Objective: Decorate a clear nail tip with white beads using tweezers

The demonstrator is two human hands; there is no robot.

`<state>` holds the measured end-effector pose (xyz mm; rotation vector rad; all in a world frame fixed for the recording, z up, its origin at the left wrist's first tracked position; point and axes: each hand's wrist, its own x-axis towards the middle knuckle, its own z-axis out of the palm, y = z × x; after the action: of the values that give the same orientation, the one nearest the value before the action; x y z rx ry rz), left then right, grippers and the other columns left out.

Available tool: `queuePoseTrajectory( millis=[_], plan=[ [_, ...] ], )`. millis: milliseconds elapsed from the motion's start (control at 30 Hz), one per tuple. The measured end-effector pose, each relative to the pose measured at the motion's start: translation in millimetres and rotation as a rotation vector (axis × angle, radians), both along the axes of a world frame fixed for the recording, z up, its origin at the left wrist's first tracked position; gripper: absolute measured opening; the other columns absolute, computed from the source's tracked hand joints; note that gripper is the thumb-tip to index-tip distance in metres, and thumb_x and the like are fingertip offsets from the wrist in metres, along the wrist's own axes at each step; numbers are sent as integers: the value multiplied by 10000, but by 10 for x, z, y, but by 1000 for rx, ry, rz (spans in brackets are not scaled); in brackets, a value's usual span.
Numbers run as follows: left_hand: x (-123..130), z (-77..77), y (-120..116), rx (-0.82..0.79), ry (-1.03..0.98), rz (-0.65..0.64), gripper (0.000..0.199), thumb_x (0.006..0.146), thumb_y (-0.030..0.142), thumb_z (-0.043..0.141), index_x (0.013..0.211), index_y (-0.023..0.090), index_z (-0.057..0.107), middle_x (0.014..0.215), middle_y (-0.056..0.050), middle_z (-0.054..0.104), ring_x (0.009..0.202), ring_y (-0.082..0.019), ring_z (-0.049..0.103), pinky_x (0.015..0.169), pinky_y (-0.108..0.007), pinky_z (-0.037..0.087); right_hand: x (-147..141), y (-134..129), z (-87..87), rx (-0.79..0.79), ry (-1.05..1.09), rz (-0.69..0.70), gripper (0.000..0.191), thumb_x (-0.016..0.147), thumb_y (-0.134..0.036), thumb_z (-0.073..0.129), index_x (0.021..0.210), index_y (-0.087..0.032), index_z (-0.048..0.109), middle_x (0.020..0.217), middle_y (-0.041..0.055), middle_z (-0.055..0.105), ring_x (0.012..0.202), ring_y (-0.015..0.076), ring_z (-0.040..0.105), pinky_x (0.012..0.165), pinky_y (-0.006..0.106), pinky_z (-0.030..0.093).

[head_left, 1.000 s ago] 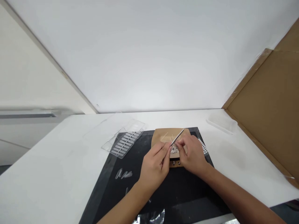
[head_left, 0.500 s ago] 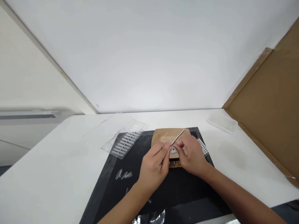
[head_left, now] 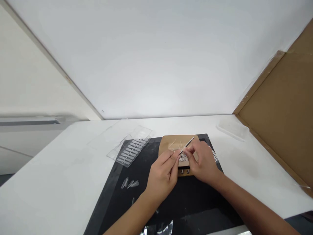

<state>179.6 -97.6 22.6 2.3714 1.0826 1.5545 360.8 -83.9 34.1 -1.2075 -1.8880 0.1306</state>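
Note:
My left hand is closed, its thumb and forefinger pinched at the lower end of a slim grey-white nail file. The file slants up and to the right, past the fingertips of my right hand. That hand is closed in a pinch too, right beside the file; what sits between its fingertips is too small to make out. Under both hands lies a brown kraft pouch with thin pale sticks and small whitish bits on it. Metal clips show at its near edge.
A clear case of false nail tips lies open at the left of the black mat. Loose clear nail tips rest nearer. White adhesive dots and a clear plastic tray are on the right. Cardboard stands at the right edge.
The nail file has turned slightly, showing a darker edge. My hands have shifted a little to the right, and both remain pinched.

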Motion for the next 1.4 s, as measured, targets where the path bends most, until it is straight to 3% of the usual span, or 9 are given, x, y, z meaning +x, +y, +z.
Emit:
queuePoseTrajectory(
  millis=[300, 467, 633, 933, 1067, 1167, 1233, 1333, 1400],
  plan=[
    [-6, 38, -20, 7, -8, 48, 294, 1009, 112, 584, 1249, 213, 722, 959, -57, 738, 844, -158, 719, 796, -260, 607, 148, 10, -22, -83, 212, 25, 218, 1033, -291, 592, 828, -245, 534, 780, 3, 645, 743, 193, 608, 716, 342, 457],
    [-258, 59, 175, -39, 76, 281, 200, 1023, 228, 580, 1142, 188, 736, 945, -63, 771, 850, -189, 734, 823, -306, 590, 136, -62, -91, -39, 176, 37, 188, 1023, -269, 627, 848, -245, 562, 802, 5, 664, 758, 195, 629, 725, 356, 466],
    [-551, 65, 374, -289, 259, 554, 274, 978, 336, 595, 1165, 209, 750, 1000, -73, 816, 859, -269, 768, 727, -351, 575, 123, -110, -83, 31, 65, 40, 172, 1023, -242, 643, 871, -239, 563, 830, 8, 692, 766, 189, 651, 723, 362, 453],
    [-598, 80, 393, -356, 382, 656, 242, 963, 310, 587, 1062, 248, 799, 935, -71, 798, 769, -263, 716, 553, -307, 448, 132, -146, -82, 58, 25, 52, 168, 1034, -245, 635, 880, -245, 568, 824, 7, 690, 752, 192, 645, 707, 363, 435],
    [-622, 17, 395, -216, 481, 717, 206, 967, 307, 601, 964, 217, 787, 939, -110, 734, 874, -298, 680, 567, -311, 421, 129, -156, -91, 81, 7, 70, 174, 1031, -220, 638, 882, -241, 552, 811, 0, 684, 730, 182, 637, 704, 352, 429],
    [-596, 38, 388, -60, 404, 590, 185, 988, 272, 589, 952, 183, 747, 927, -105, 708, 902, -272, 665, 720, -353, 511, 118, -159, -106, 108, -16, 91, 170, 1027, -193, 641, 895, -236, 543, 811, -6, 686, 738, 176, 648, 722, 350, 426],
    [-533, 92, 352, -70, 290, 339, 171, 1011, 250, 575, 956, 189, 725, 911, -71, 710, 883, -222, 668, 800, -349, 538, 108, -163, -115, 126, -47, 105, 172, 1030, -179, 638, 899, -236, 541, 809, -5, 687, 751, 176, 658, 739, 356, 427],
    [-399, 177, 251, -201, 152, -34, 151, 1018, 238, 596, 1010, 206, 743, 896, -44, 718, 838, -171, 671, 714, -278, 542, 95, -178, -117, 206, -112, 131, 172, 1025, -160, 645, 914, -236, 537, 803, -4, 692, 740, 170, 661, 730, 354, 429],
    [-321, 207, 182, -339, 56, -188, 147, 1011, 249, 623, 1044, 211, 761, 940, -52, 746, 765, -141, 666, 574, -225, 496, 88, -196, -106, 278, -154, 141, 177, 1012, -140, 663, 926, -232, 539, 805, -1, 703, 731, 162, 665, 719, 350, 429]
  ],
)
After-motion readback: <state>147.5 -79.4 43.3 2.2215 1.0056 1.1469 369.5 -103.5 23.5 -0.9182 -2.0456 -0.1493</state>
